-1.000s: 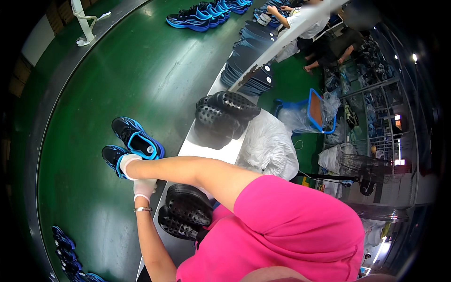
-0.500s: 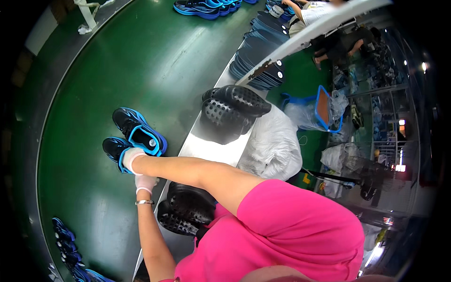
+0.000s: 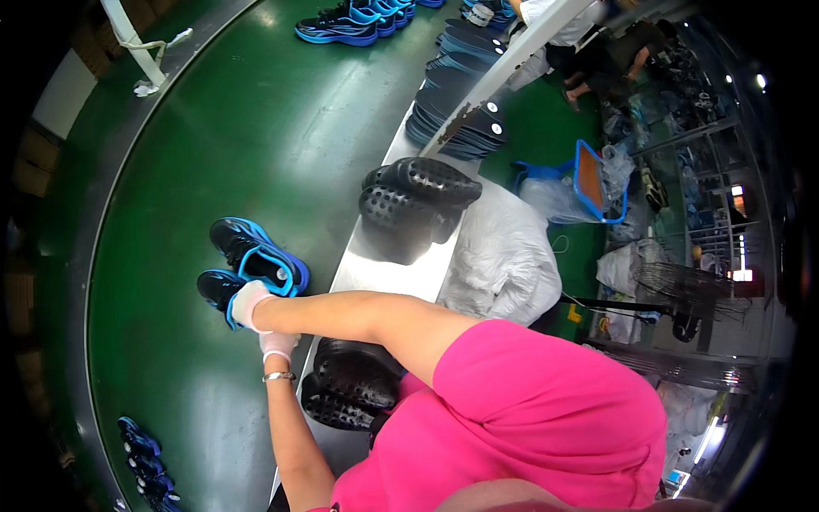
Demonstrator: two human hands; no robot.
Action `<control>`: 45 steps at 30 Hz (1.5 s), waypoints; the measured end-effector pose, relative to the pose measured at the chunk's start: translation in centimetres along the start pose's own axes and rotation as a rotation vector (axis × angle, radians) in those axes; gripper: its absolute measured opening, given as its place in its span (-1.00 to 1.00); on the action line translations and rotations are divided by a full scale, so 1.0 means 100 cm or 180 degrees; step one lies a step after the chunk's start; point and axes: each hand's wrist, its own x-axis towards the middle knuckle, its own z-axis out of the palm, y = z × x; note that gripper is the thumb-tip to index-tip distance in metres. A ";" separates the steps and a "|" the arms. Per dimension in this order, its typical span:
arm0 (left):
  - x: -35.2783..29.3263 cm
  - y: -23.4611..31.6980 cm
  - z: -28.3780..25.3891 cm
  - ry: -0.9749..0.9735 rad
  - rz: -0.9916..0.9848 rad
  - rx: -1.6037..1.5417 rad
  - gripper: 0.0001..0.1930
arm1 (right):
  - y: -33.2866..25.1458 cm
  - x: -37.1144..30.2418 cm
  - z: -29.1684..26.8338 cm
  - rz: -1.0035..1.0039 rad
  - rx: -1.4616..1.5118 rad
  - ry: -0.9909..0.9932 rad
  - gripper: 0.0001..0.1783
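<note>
A pair of black and blue sneakers lies on the green work surface [image 3: 171, 183], left of the middle. My right hand [image 3: 250, 305], in a pale thin glove, is closed at the collar of the nearer sneaker [image 3: 218, 288]. Touching that one on its far side is the other sneaker [image 3: 264, 253], its opening upward. My left hand [image 3: 279, 343], gloved too and with a bracelet on the wrist, lies just below the right wrist. Its fingers are hidden behind my right hand, so what it touches does not show.
Black perforated shoe forms [image 3: 418, 200] sit on the light ledge [image 3: 375, 271]; more forms [image 3: 354, 380] lie beside my body. Stacked dark insoles [image 3: 456, 111] stand farther along. Other sneakers [image 3: 341, 26] line the far end. A white plastic bag [image 3: 503, 252] bulges right of the ledge.
The whole view has turned slightly. My right hand stays at the nearer sneaker and my left hand below it; the pair keeps about the same arrangement.
</note>
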 end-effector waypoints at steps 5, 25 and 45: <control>0.021 -0.045 0.022 0.0622 0.1086 0.1525 -0.49 | -0.001 -0.002 0.008 0.0082 -0.0010 -0.0092 -0.77; -0.082 0.070 -0.069 0.1333 0.0764 0.1228 -0.62 | 0.082 -0.231 -0.048 -0.0085 0.1063 0.0718 -0.71; -0.133 0.078 -0.104 0.2492 0.1144 0.1838 -0.59 | 0.110 -0.261 -0.024 -0.0286 0.1368 0.0612 -0.67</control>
